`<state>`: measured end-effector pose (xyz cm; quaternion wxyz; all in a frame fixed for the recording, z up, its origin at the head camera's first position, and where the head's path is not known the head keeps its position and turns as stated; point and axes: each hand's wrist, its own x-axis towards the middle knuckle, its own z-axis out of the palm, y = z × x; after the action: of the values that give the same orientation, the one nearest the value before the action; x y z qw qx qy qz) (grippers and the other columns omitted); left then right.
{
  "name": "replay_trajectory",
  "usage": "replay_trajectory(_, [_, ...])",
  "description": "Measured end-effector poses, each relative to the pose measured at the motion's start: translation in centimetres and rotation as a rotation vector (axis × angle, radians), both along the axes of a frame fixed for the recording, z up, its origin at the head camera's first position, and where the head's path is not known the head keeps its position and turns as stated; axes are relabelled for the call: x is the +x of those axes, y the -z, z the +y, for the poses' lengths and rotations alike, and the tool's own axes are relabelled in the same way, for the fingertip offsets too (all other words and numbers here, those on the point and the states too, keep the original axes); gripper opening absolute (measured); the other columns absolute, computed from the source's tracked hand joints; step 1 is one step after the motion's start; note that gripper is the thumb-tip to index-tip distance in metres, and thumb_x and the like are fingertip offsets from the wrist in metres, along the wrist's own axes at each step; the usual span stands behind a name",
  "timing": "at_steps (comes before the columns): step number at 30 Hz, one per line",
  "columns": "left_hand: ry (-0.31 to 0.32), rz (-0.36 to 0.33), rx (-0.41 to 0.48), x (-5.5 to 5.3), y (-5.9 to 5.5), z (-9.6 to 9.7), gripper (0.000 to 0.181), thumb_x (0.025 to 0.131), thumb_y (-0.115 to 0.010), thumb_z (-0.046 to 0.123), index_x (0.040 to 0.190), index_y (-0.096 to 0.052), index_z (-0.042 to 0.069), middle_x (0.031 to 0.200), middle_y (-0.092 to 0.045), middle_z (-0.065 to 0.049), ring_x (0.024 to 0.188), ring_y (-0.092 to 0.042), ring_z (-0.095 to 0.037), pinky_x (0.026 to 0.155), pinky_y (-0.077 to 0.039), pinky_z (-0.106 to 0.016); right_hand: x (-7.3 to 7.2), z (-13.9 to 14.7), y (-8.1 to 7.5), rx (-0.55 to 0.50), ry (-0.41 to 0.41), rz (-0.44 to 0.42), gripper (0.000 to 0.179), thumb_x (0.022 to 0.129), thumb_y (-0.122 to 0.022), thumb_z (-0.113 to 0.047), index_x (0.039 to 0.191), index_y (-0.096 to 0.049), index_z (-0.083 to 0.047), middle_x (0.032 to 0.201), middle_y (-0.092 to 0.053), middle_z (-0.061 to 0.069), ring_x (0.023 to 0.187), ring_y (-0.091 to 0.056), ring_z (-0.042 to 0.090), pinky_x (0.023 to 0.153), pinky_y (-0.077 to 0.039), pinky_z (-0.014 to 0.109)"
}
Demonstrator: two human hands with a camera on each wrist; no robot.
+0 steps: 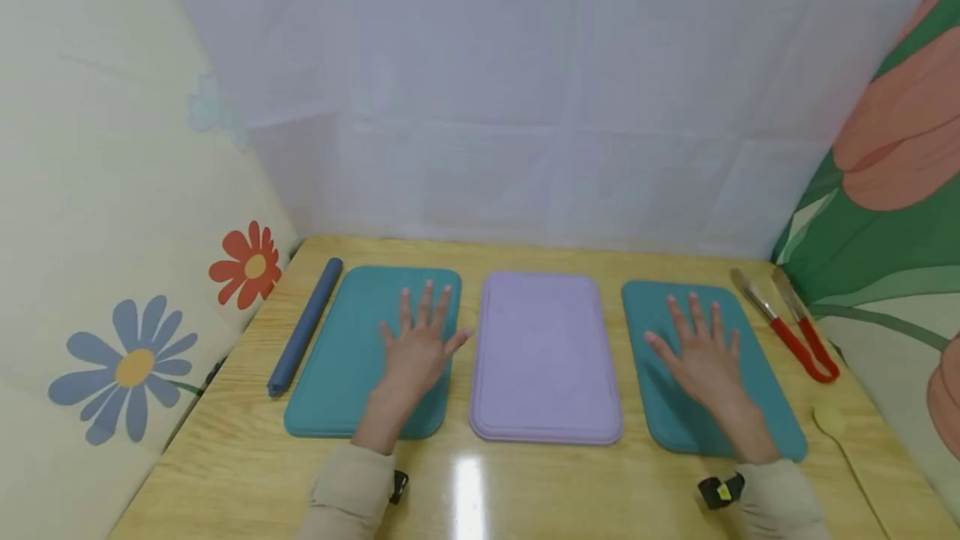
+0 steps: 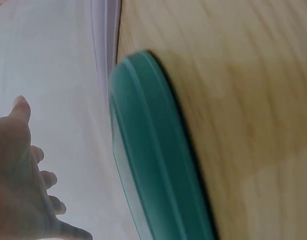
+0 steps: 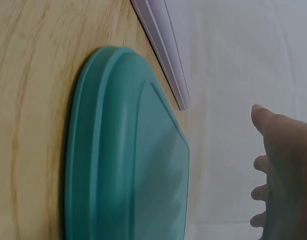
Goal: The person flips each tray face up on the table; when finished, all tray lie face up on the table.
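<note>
Three flat rectangular boards or lids with rounded corners lie in a row on the wooden table. Over the left teal one [image 1: 337, 373] my left hand [image 1: 417, 354] hovers palm down, fingers spread and straight. My right hand [image 1: 705, 365] is held the same way above the right teal one [image 1: 757, 407], casting a shadow on it. Between the hands lies the lilac one [image 1: 547, 357], touched by neither. Both wrist views show a gap between the hand and the teal surface. Neither hand holds anything.
A dark blue rolled rod [image 1: 306, 327] lies along the left side. Red-handled tongs [image 1: 806, 348] and a yellow long-handled spoon [image 1: 831, 419] are at the right. A white cloth [image 1: 465, 90] hangs behind the wooden table [image 1: 232, 473], with flower-patterned cloths at both sides.
</note>
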<state>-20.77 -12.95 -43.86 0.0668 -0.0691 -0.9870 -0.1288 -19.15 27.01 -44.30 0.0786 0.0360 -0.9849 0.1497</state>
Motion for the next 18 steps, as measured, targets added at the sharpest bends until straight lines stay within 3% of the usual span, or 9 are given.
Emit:
replay_trajectory(10, [0.064, -0.024, 0.032, -0.6, -0.6, 4.1, 0.075, 0.096, -0.042, 0.058, 0.155, -0.020, 0.017, 0.161, -0.010, -0.008, 0.145, 0.000, -0.039, 0.103, -0.017, -0.074, 0.4, 2.1, 0.3, -0.010, 0.015, -0.035, 0.078, 0.097, -0.038, -0.060, 0.154, -0.019, -0.010, 0.156, -0.011, 0.028, 0.138, -0.002, 0.057, 0.098, -0.006, 0.080])
replay_trajectory(18, [0.117, -0.024, 0.056, -0.6, -0.3, 7.0, 0.075, 0.096, -0.040, 0.060, 0.155, -0.021, 0.018, 0.160, -0.009, -0.006, 0.146, 0.001, -0.034, 0.106, -0.016, -0.071, 0.8, 4.1, 0.2, 0.004, 0.036, -0.047, 0.079, 0.098, -0.034, -0.060, 0.154, -0.016, -0.008, 0.155, -0.008, 0.029, 0.137, -0.003, 0.058, 0.097, -0.006, 0.080])
